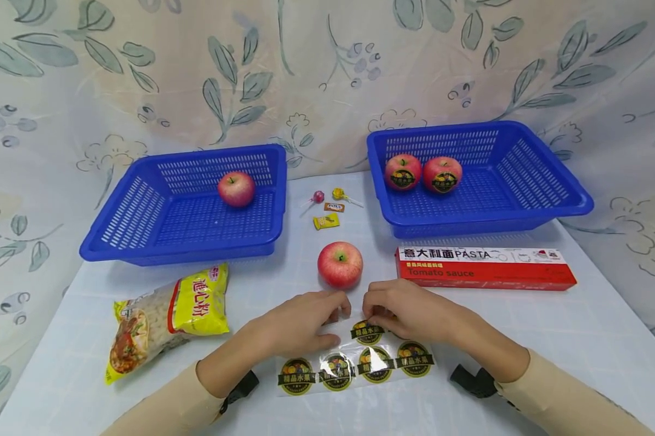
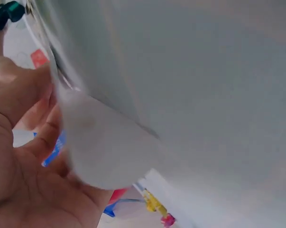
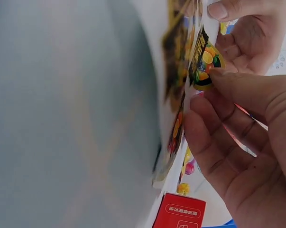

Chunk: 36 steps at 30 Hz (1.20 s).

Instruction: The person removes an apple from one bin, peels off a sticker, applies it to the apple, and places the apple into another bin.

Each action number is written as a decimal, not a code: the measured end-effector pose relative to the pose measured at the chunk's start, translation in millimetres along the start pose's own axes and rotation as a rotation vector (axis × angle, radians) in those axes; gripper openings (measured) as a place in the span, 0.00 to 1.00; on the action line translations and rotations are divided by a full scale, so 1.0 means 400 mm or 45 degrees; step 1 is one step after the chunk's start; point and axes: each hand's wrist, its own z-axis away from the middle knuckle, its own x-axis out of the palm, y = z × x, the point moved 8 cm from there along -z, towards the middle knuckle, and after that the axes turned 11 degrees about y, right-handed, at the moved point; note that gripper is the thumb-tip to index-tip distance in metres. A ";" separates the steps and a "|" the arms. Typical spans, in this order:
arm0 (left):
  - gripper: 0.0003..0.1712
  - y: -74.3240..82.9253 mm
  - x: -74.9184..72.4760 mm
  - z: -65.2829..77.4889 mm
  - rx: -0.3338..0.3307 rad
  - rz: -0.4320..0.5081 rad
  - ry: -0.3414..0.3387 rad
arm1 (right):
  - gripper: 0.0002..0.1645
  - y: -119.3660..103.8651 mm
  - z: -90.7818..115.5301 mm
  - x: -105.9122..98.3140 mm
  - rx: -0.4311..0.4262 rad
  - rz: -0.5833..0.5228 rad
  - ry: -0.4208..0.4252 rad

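Note:
A clear sheet of round black-and-gold fruit stickers (image 1: 354, 366) lies on the white table. Over its upper edge, my right hand (image 1: 414, 309) pinches one sticker (image 3: 208, 64) between thumb and fingers; part of that sticker stands lifted and bent in the right wrist view. Opposite it, my left hand (image 1: 305, 321) rests at the sheet's upper left, thumb on the sheet and fingers loosely bent. Just beyond both hands stands a red apple (image 1: 340, 265), with no sticker on its visible side. In the left wrist view, the left fingertips are partly hidden.
The left blue basket (image 1: 180, 251) holds one apple (image 1: 237, 189). In the right blue basket (image 1: 480, 215) are two stickered apples (image 1: 403, 172). A red pasta box (image 1: 485, 275), a yellow food bag (image 1: 169, 321), lollipops (image 1: 319, 197) and small wrapped sweets (image 1: 326, 221) surround the hands.

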 end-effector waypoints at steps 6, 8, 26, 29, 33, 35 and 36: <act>0.17 0.004 -0.001 0.009 0.033 -0.116 -0.005 | 0.06 0.011 0.004 -0.002 0.047 -0.080 -0.023; 0.17 -0.001 0.000 0.011 0.029 -0.135 -0.011 | 0.06 0.016 0.004 -0.005 0.076 -0.133 -0.030; 0.03 -0.005 -0.101 0.015 0.102 0.382 0.395 | 0.09 0.003 -0.035 -0.054 0.100 -0.295 0.210; 0.02 -0.016 -0.114 0.019 0.076 0.341 0.467 | 0.06 -0.005 -0.042 -0.063 0.026 -0.183 0.286; 0.01 -0.023 -0.124 0.023 0.047 0.111 0.575 | 0.05 -0.010 -0.053 -0.068 -0.011 -0.038 0.364; 0.02 -0.025 -0.128 0.022 0.032 -0.023 0.625 | 0.07 -0.009 -0.059 -0.069 -0.018 0.008 0.395; 0.02 -0.025 -0.131 0.021 0.023 -0.074 0.644 | 0.07 -0.008 -0.063 -0.070 -0.017 0.036 0.409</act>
